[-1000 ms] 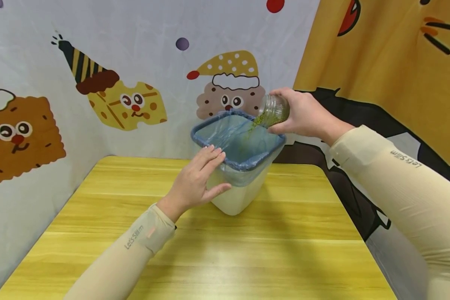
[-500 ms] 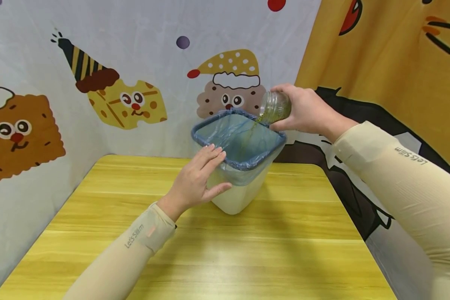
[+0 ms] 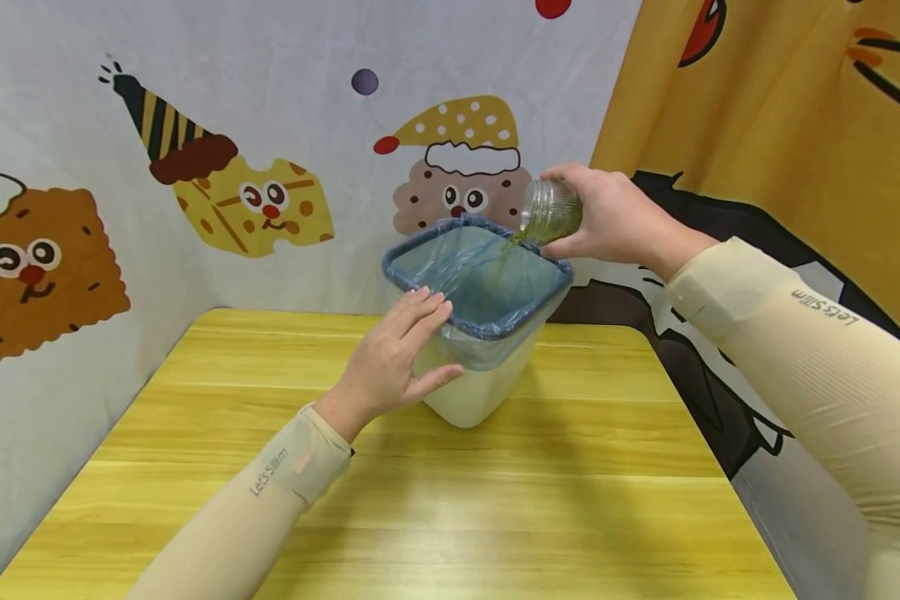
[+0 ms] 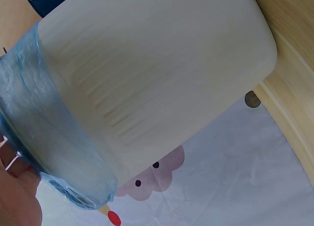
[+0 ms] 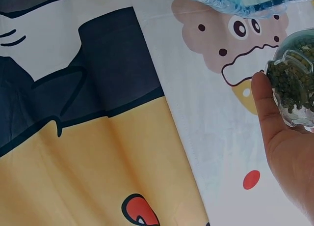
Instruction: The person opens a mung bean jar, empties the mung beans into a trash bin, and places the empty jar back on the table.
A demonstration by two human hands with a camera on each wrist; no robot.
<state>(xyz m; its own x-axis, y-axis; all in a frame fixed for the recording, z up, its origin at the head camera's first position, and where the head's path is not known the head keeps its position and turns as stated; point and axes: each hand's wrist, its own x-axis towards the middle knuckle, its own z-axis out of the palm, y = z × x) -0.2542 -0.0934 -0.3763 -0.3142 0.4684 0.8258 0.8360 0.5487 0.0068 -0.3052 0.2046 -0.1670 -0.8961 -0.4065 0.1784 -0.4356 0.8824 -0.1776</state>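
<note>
My right hand (image 3: 617, 218) grips a clear ribbed glass jar (image 3: 553, 210), tilted mouth-down to the left over the near right of a bin's opening. Small green bits (image 3: 515, 241) spill from its mouth in a thin stream into the bin; more green bits (image 5: 290, 86) show inside the jar in the right wrist view. The whitish bin (image 3: 468, 400) stands on the table, lined with a translucent blue bag (image 4: 54, 118) folded over its rim. With fingers straight, my left hand (image 3: 390, 362) rests on the bin's left front rim. What lies at the bin's bottom is hidden.
The wood-grain table (image 3: 435, 517) reaches out around the bin. Behind it hangs a white cloth (image 3: 285, 92) printed with cartoon foods. A yellow and black printed cloth (image 3: 750, 142) hangs on the right, beyond the table's right edge.
The jar in my right hand has shifted slightly up and to the right. The stream of green bits has thinned, and less is left in the jar. My left hand stays put.
</note>
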